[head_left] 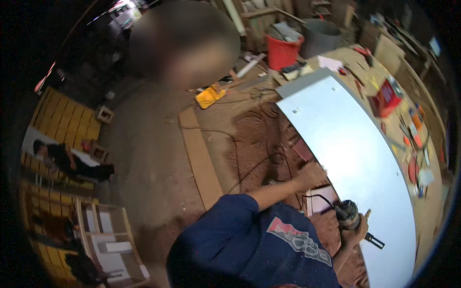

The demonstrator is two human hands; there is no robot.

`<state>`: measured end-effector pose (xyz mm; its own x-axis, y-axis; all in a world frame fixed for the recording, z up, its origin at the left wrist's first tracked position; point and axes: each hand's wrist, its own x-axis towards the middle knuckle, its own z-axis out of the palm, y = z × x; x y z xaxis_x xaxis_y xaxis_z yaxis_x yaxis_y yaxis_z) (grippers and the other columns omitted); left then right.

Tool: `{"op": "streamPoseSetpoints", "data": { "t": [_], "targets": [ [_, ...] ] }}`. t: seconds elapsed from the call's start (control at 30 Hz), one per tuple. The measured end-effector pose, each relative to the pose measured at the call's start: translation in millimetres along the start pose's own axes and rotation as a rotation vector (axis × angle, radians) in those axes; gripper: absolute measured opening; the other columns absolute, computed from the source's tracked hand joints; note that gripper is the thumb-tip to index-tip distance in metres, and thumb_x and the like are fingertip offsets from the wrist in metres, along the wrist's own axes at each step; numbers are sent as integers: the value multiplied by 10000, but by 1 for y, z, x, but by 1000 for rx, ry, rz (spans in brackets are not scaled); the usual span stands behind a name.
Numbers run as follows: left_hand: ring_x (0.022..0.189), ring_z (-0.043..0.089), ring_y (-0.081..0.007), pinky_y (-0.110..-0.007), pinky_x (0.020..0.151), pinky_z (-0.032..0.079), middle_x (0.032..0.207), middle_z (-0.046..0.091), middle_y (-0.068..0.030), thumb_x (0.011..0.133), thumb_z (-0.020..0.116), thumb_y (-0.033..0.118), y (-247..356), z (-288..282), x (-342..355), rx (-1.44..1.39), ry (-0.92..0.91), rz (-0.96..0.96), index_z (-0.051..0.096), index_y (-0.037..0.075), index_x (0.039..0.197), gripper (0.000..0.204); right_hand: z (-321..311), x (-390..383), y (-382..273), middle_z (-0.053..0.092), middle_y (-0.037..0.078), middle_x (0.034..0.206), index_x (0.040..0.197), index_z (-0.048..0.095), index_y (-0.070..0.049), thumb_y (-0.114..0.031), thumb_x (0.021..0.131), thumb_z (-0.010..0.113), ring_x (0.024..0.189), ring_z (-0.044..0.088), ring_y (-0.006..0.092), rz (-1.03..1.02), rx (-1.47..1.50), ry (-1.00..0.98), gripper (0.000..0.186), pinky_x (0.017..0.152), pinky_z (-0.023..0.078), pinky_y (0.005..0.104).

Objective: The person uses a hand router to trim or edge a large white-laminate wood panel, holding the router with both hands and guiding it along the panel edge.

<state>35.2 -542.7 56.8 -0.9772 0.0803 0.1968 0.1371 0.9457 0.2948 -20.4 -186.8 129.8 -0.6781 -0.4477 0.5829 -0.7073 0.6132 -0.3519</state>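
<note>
A long white panel (345,144) lies on the workbench, with small cut recesses near its far end. My left hand (311,175) is closed at the panel's near edge, its fingertips partly hidden. Farther to the right, my right hand (355,233) grips a corded trim router (347,214) with a dark round motor body. From the router a black slotted guide bar sticks out over the panel. Its black cord loops away toward my left hand. The router's cutting end is hidden from this view.
Beyond the panel, the wooden bench (357,62) carries a red box (388,97) and several hand tools. A red bucket (283,52) stands at the far side. Reddish dust and cords cover the floor beside a long brown board (198,156). Another person (72,161) is at the left.
</note>
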Motion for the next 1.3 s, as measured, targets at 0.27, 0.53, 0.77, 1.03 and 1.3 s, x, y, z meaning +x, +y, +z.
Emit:
{"op": "streamPoseSetpoints", "data": {
  "t": [0.27, 0.53, 0.77, 1.03, 1.3],
  "targets": [
    [1551, 373, -340, -607, 1299, 204, 1648, 443, -127, 914, 706, 254, -55, 11, -35, 136, -39, -70, 446, 69, 1576, 735, 47, 47, -24, 717, 193, 1098, 1219, 682, -11, -467, 649, 957, 1019, 678, 437, -108, 73, -45, 780, 942, 543, 525],
    [1575, 339, -387, -577, 1308, 209, 1645, 446, -204, 1005, 587, 398, -69, 25, -19, 329, 63, -24, 449, 15, 1591, 713, 51, 46, -34, 719, 184, 1115, 1225, 672, -17, -474, 649, 955, 1015, 678, 433, -100, 39, -72, 788, 934, 543, 517],
    [1552, 388, -354, -615, 1273, 274, 1671, 417, -171, 953, 623, 180, -35, 113, -7, 105, 247, 194, 477, 44, 1567, 646, 53, 37, -35, 719, 180, 1138, 1268, 647, -25, -407, 663, 967, 1042, 683, 431, -148, 48, -73, 784, 947, 547, 525],
    [1600, 286, -373, -625, 1298, 193, 1710, 372, -120, 927, 686, 261, -25, 8, -6, 111, -40, 29, 414, 46, 1605, 762, 32, 9, -19, 673, 260, 1364, 1316, 637, 10, -268, 676, 898, 1090, 680, 432, -60, -2, -89, 746, 955, 543, 500],
    [1516, 432, -390, -615, 1226, 363, 1634, 482, -106, 1033, 533, 237, 4, 135, 16, -198, 195, 238, 563, 126, 1471, 453, 24, 24, -28, 606, 297, 1474, 1319, 626, 13, -247, 681, 865, 1098, 671, 450, -68, -27, -149, 729, 956, 538, 502]
  ]
}}
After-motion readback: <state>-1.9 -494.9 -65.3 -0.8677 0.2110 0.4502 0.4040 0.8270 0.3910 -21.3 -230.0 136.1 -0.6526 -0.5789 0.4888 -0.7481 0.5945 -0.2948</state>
